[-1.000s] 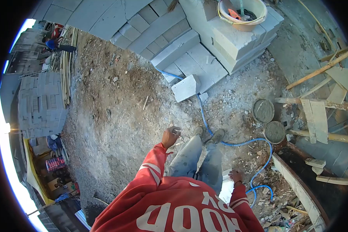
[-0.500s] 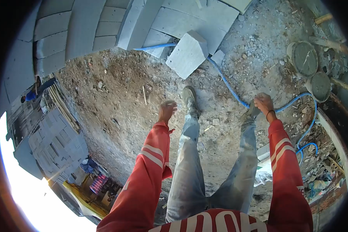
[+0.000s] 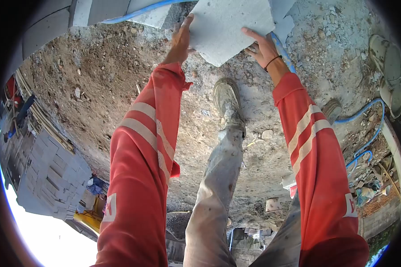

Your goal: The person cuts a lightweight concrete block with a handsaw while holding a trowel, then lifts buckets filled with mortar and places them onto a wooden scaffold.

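Note:
A pale grey block (image 3: 231, 29) lies at the top centre, tilted, with a corner toward me. At its left edge is my left hand (image 3: 181, 42), fingers apart, thumb side near the block. My right hand (image 3: 263, 48) is at the block's lower right edge, its index finger over the top face and its other fingers spread beside the edge. Whether either hand bears any weight cannot be seen. A blue hose (image 3: 282, 52) passes just right of my right hand.
My boot (image 3: 227, 99) stands on rough dirt below the block. Two round mortar containers (image 3: 393, 66) are at the right edge. The hose loops down the right side past rubble (image 3: 370, 178). Stacked blocks (image 3: 53, 171) and poles (image 3: 42, 113) are at the left, near another person (image 3: 24, 111).
Both my hands have reached forward to the block from over the ground and my legs. The view has tipped down and closer, so the block looks larger and higher.

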Tool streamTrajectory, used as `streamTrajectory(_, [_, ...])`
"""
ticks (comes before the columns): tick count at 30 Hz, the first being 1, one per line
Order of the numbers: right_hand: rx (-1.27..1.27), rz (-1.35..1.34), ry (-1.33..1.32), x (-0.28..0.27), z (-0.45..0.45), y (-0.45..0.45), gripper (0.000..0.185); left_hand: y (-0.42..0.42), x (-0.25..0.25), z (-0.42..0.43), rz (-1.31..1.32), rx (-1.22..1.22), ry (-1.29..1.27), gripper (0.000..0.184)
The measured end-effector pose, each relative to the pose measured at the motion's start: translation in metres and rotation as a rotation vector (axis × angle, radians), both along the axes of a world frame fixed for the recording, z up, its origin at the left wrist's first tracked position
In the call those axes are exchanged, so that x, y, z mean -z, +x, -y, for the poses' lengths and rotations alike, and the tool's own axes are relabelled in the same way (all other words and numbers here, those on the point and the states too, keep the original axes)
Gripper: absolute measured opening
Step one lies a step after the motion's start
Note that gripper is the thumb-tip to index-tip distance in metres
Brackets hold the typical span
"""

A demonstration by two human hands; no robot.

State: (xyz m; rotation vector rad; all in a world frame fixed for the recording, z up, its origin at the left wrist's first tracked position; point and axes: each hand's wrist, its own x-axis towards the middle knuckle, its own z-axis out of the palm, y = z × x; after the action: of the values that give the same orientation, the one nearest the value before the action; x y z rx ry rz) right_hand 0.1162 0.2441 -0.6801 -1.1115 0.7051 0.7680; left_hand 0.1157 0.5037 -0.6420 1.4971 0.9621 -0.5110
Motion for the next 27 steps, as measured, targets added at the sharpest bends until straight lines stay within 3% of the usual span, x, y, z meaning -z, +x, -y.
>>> streamTrajectory(2, [-0.055, -0.065, -0.046, -0.042, 0.0, -0.001, 0.103, -0.001, -0.015, 0.012, -0.046, -0.111, 0.11, 0.087])
streamTrajectory(3, [-0.032, -0.084, -0.004, -0.052, 0.0, -0.003, 0.107, -0.013, 0.013, 0.008, 0.07, -0.056, 0.195, 0.082])
streamTrajectory(4, [-0.011, -0.107, 0.038, -0.056, 0.0, -0.005, 0.111, -0.015, -0.011, 0.018, -0.005, -0.099, 0.178, 0.077])
streamTrajectory(6, [0.009, -0.159, 0.031, -0.067, -0.002, 0.005, 0.104, -0.031, -0.006, 0.019, 0.111, -0.108, 0.142, 0.079])
streamTrajectory(7, [0.008, -0.136, 0.039, -0.061, -0.004, 0.005, 0.104, -0.024, -0.041, 0.024, 0.02, -0.168, 0.04, 0.081])
streamTrajectory(9, [0.144, -0.115, -0.017, -0.038, -0.003, 0.005, 0.09, -0.03, -0.022, 0.011, 0.004, -0.111, -0.077, 0.082])
streamTrajectory(10, [0.262, -0.146, 0.098, -0.032, -0.003, 0.006, 0.077, -0.026, -0.019, 0.009, 0.012, -0.106, -0.069, 0.082])
streamTrajectory(13, [0.142, -0.127, 0.306, -0.021, 0.006, 0.01, 0.073, -0.03, -0.017, 0.005, 0.04, -0.055, -0.052, 0.078])
streamTrajectory(15, [0.072, -0.125, 0.33, -0.011, 0.016, 0.003, 0.073, -0.026, -0.038, 0.017, 0.018, -0.155, -0.089, 0.072])
streamTrajectory(16, [0.078, -0.147, 0.282, -0.016, 0.018, 0.003, 0.073, -0.031, -0.037, 0.024, 0.064, -0.168, 0.069, 0.065])
streamTrajectory(17, [0.088, -0.171, 0.231, -0.028, 0.019, 0.001, 0.073, -0.038, -0.034, 0.03, 0.068, -0.167, 0.055, 0.065])
streamTrajectory(19, [0.14, -0.144, 0.245, -0.056, 0.02, -0.021, 0.076, -0.044, -0.041, 0.025, 0.023, -0.039, 0.3, 0.059])
streamTrajectory(23, [0.257, -0.157, 0.225, -0.116, 0.014, -0.055, 0.075, -0.052, -0.107, 0.029, -0.02, 0.119, 0.431, 0.056])
streamTrajectory(25, [0.254, -0.187, 0.183, -0.144, 0.007, -0.046, 0.076, -0.037, -0.133, 0.024, -0.04, 0.135, 0.497, 0.058])
streamTrajectory(27, [0.093, -0.139, 0.081, -0.159, -0.002, 0.003, 0.08, -0.01, -0.157, 0.016, -0.074, -0.029, 0.38, 0.061])
